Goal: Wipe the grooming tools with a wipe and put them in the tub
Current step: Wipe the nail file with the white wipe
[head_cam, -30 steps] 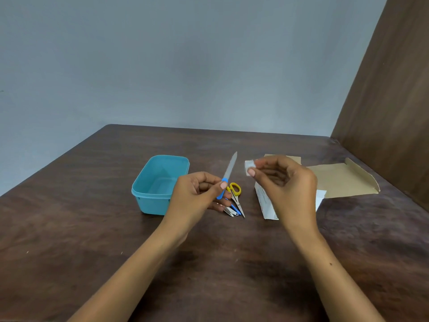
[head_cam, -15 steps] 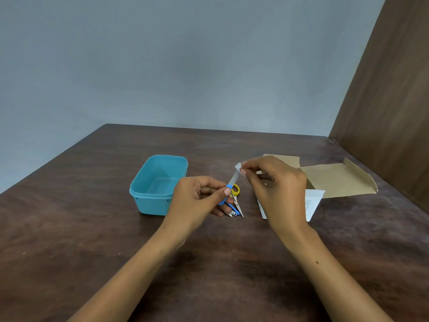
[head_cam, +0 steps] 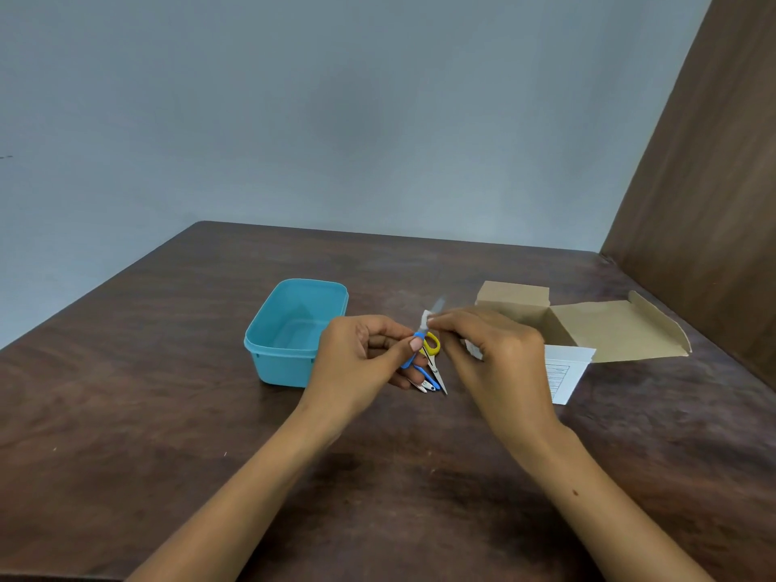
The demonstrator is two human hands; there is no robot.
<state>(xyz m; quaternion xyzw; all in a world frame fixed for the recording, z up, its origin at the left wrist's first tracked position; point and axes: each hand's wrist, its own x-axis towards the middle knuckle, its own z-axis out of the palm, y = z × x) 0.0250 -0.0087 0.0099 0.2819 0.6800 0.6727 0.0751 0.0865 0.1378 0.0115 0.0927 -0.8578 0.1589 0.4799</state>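
My right hand (head_cam: 499, 363) hid most of the wipe (head_cam: 427, 319); only a small white fold showed at my fingertips, and the tip of the nail file (head_cam: 422, 331) beyond it was blurred. My left hand (head_cam: 361, 354) covered the lower end of the file's blue handle and part of the small tools lying under it. My left fingers pinched that blue handle, holding the file tilted up and away from me. My right fingers pinched the wipe around the grey blade just above the handle. Below my fingers, on the worktop (head_cam: 168, 413), lay yellow-handled scissors (head_cam: 433, 359) and a small blue clipper (head_cam: 428, 382) I could hardly make out. The open blue tub (head_cam: 289, 329) stood just left of my left hand. To the right of my right hand sat an opened cardboard box (head_cam: 588, 325) and a printed leaflet (head_cam: 564, 371), partly behind my wrist.
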